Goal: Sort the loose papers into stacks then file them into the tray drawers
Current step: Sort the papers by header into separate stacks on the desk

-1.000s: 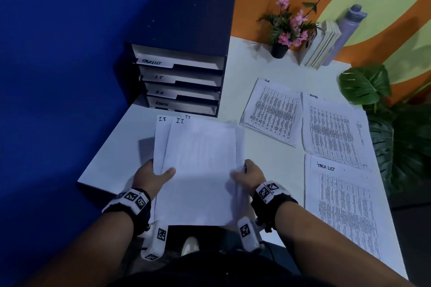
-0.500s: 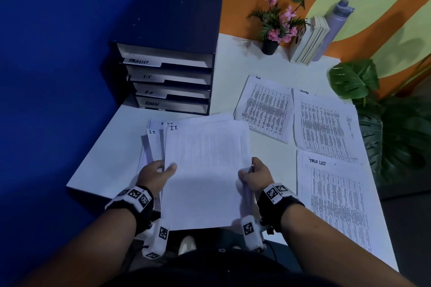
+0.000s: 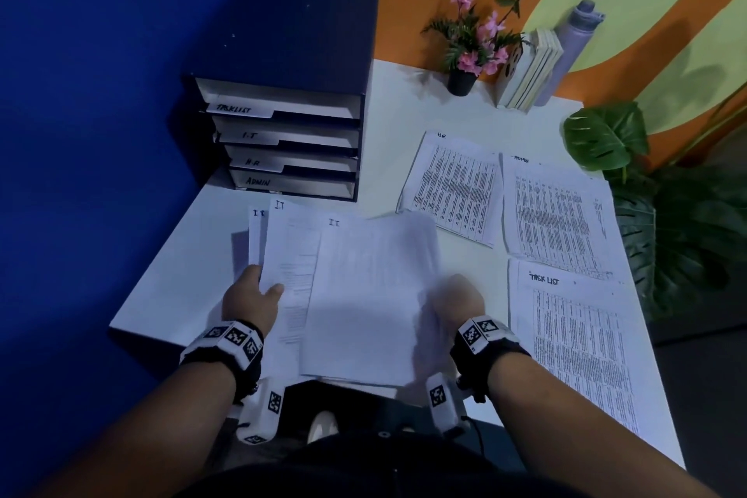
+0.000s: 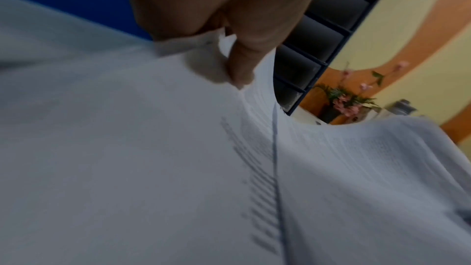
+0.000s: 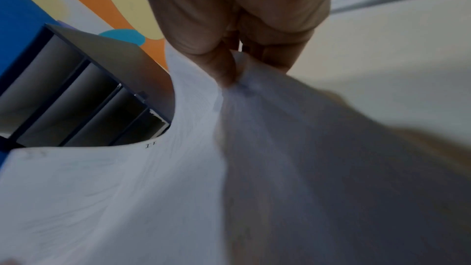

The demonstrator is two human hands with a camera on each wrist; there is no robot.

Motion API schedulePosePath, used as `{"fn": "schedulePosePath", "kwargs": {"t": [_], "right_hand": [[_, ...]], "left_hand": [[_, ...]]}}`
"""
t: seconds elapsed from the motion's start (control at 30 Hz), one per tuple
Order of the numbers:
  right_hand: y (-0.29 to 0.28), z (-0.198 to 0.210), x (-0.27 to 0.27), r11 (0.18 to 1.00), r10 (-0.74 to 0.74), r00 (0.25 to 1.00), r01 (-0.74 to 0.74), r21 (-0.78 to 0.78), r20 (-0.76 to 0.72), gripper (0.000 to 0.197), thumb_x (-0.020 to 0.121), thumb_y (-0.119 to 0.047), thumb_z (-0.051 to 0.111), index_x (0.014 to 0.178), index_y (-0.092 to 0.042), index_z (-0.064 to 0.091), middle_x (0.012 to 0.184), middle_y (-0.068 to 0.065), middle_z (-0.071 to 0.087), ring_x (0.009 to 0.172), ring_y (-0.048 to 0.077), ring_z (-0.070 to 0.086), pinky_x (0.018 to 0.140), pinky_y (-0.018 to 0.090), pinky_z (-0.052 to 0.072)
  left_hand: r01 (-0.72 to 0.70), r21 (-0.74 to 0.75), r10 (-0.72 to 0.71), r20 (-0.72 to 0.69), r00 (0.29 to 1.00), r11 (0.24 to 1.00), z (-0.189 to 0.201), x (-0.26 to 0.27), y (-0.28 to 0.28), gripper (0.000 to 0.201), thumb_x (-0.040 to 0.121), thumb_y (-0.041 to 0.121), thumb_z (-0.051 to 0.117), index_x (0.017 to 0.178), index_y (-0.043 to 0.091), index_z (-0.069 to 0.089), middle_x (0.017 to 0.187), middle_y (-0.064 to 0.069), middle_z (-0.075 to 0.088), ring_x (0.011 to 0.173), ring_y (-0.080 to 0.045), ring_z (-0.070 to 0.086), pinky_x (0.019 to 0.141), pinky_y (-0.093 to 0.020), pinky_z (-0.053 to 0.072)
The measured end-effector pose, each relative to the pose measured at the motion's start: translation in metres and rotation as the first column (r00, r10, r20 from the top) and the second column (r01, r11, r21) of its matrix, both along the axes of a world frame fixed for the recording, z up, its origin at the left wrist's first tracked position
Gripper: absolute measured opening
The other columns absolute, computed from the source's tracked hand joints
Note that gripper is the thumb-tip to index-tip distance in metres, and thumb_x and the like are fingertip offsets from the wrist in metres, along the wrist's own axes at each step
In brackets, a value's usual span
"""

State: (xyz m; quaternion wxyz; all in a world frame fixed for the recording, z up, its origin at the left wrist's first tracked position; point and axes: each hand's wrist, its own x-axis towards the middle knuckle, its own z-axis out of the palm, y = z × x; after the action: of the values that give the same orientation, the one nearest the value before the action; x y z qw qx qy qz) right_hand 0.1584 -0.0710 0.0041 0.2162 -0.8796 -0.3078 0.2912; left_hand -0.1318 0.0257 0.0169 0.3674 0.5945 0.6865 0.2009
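The person holds a fanned bundle of I.T papers (image 3: 364, 295) over the near edge of the white bench (image 3: 186, 275); the left hand (image 3: 250, 299) grips the left side of the bundle, with the thumb lying on top of the sheets and the other fingers hidden below; in the left wrist view the thumb (image 4: 242, 63) presses down on the paper and bends it; the right hand (image 3: 456, 303) holds the right side, blurred in the head view; in the right wrist view its fingers (image 5: 224, 67) pinch the edge of a sheet between thumb and forefinger; three sheets in the fan show the mark "I.T" at their top corners, shifted one from another. The dark blue tray cabinet (image 3: 291, 53) stands at the far left of the bench, just behind the bundle; its four drawers carry labels, from top to bottom TASK LIST, I.T, H.R and ADMIN; whether any paper lies inside them cannot be told. On the right part of the bench three stacks lie flat: the H.R stack (image 3: 452, 186), the ADMIN stack (image 3: 558, 210) just beside it, and the TASK LIST stack (image 3: 582, 344) nearer to the person. At the far edge stand a pot of pink flowers (image 3: 469, 48), some books (image 3: 529, 69) and a grey bottle (image 3: 570, 48).
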Motion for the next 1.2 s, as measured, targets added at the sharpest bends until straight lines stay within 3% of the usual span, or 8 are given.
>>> {"fn": "schedulePosePath", "kwargs": {"t": [0.13,0.23,0.43,0.5,0.6,0.77,0.93,1.2], "right_hand": [[-0.016,0.006,0.028,0.997,-0.067,0.996,0.065,0.031,0.066,0.011,0.088,-0.011,0.052,0.097,-0.005,0.052,0.087,0.015,0.062,0.077,0.028,0.056,0.067,0.029,0.04],[-0.031,0.009,0.048,0.994,-0.109,0.99,0.107,0.023,0.087,0.028,0.089,-0.014,0.052,0.115,-0.004,0.051,0.1,0.021,0.063,0.09,0.035,0.063,0.072,0.028,0.04],[-0.058,0.014,0.07,0.992,-0.122,0.98,0.114,0.056,0.156,0.019,0.093,-0.019,0.053,0.077,-0.011,0.045,0.08,0.01,0.051,0.076,0.029,0.052,0.062,0.029,0.034],[-0.062,0.019,0.074,0.984,-0.159,0.973,0.144,0.1,0.165,0.014,0.095,-0.016,0.051,0.093,-0.004,0.057,0.096,0.017,0.057,0.088,0.033,0.058,0.072,0.029,0.038],[-0.066,0.032,0.081,0.95,-0.249,0.951,0.203,0.238,0.183,0.026,0.096,-0.013,0.049,0.117,0.001,0.058,0.114,0.018,0.056,0.104,0.035,0.057,0.084,0.034,0.042],[-0.072,0.058,0.092,0.887,-0.328,0.94,0.273,0.374,0.091,0.01,0.093,-0.016,0.052,0.096,-0.008,0.058,0.082,0.009,0.056,0.066,0.022,0.049,0.054,0.027,0.035],[-0.077,0.053,0.099,0.878,-0.366,0.922,0.386,0.283,-0.124,0.012,0.092,-0.015,0.052,0.095,-0.004,0.057,0.069,0.005,0.052,0.06,0.021,0.049,0.052,0.024,0.036],[-0.102,0.031,0.097,0.865,-0.453,0.879,0.474,0.162,-0.151,0.004,0.093,-0.012,0.05,0.097,-0.01,0.051,0.082,0.009,0.055,0.076,0.023,0.053,0.065,0.027,0.04]], "left_hand": [[0.0,0.157,0.013,-0.084,0.996,0.988,0.023,0.009,0.004,0.031,0.094,0.003,0.049,0.124,0.006,0.051,0.117,-0.022,0.062,0.106,-0.038,0.06,0.082,-0.028,0.04],[0.025,0.347,-0.01,-0.047,0.999,0.938,0.046,0.022,0.007,0.031,0.094,0.001,0.047,0.124,0.006,0.054,0.121,-0.018,0.06,0.107,-0.035,0.059,0.085,-0.031,0.042],[-0.046,0.51,-0.031,0.14,0.99,0.859,0.073,0.061,0.005,0.025,0.093,-0.001,0.046,0.117,0.0,0.055,0.117,-0.018,0.058,0.104,-0.031,0.059,0.088,-0.026,0.039],[-0.065,0.507,-0.053,0.217,0.975,0.86,0.078,0.075,0.001,0.03,0.095,0.001,0.046,0.124,0.001,0.051,0.122,-0.018,0.055,0.111,-0.03,0.056,0.091,-0.025,0.038],[-0.041,0.448,-0.119,0.322,0.939,0.893,0.079,0.096,-0.007,0.048,0.094,-0.002,0.044,0.139,0.016,0.039,0.142,-0.007,0.045,0.128,-0.02,0.045,0.103,-0.025,0.035],[0.11,0.126,-0.149,0.365,0.919,0.986,0.06,0.129,-0.024,0.081,0.093,-0.009,0.037,0.148,0.041,0.007,0.136,0.003,0.047,0.116,-0.023,0.053,0.098,-0.037,0.046],[0.223,-0.171,-0.193,0.173,0.966,0.96,0.013,0.152,-0.036,0.037,0.092,0.005,0.043,0.128,0.007,0.052,0.121,-0.017,0.064,0.102,-0.033,0.062,0.093,-0.036,0.049],[0.277,-0.335,-0.248,0.129,0.96,0.9,-0.016,0.174,-0.053,0.031,0.092,0.016,0.042,0.119,0.007,0.056,0.119,-0.018,0.064,0.103,-0.035,0.061,0.095,-0.039,0.049]]}}
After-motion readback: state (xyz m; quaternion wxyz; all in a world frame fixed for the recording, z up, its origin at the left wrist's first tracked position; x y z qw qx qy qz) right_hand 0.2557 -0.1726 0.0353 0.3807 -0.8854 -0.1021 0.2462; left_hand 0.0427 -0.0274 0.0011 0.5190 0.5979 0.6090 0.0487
